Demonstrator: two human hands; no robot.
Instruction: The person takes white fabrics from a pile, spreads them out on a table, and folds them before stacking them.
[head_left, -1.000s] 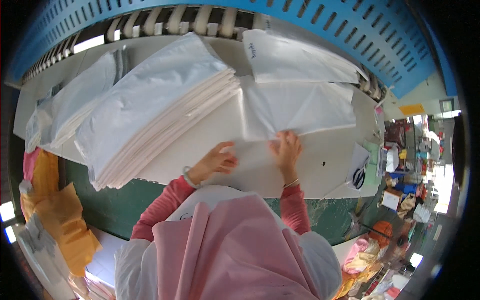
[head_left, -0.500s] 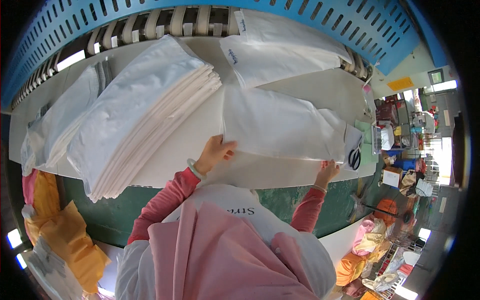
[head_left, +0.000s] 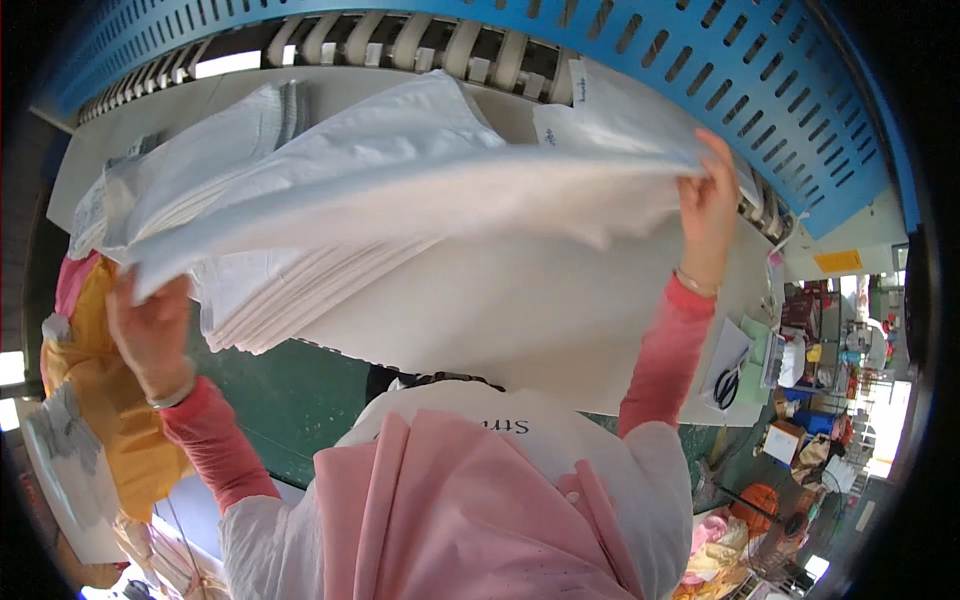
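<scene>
A white cloth point(head_left: 430, 195) is stretched between my two hands above the table, its lower edge smeared by motion. My left hand point(head_left: 153, 325), somewhat blurred, grips its left end at the table's left side. The other end is pinched in my raised right hand point(head_left: 710, 205), near the far right of the table. Under the cloth, and partly hidden by it, lies a thick stack of folded white cloths point(head_left: 330, 295). Left of that is a smaller pile of white cloths point(head_left: 205, 150). More white cloth point(head_left: 635, 105) lies at the back, just beyond my right hand.
A blue slotted guard point(head_left: 660, 60) and a row of pale belts point(head_left: 410, 45) run along the far edge of the white table point(head_left: 540, 310). Dark-handled scissors point(head_left: 728, 388) rest on papers at the right. Yellow fabric point(head_left: 130, 430) hangs at the lower left.
The white cloth has left the tabletop and is now lifted and spread over the stack. My left hand has swung far left, and my right hand has risen and reached forward.
</scene>
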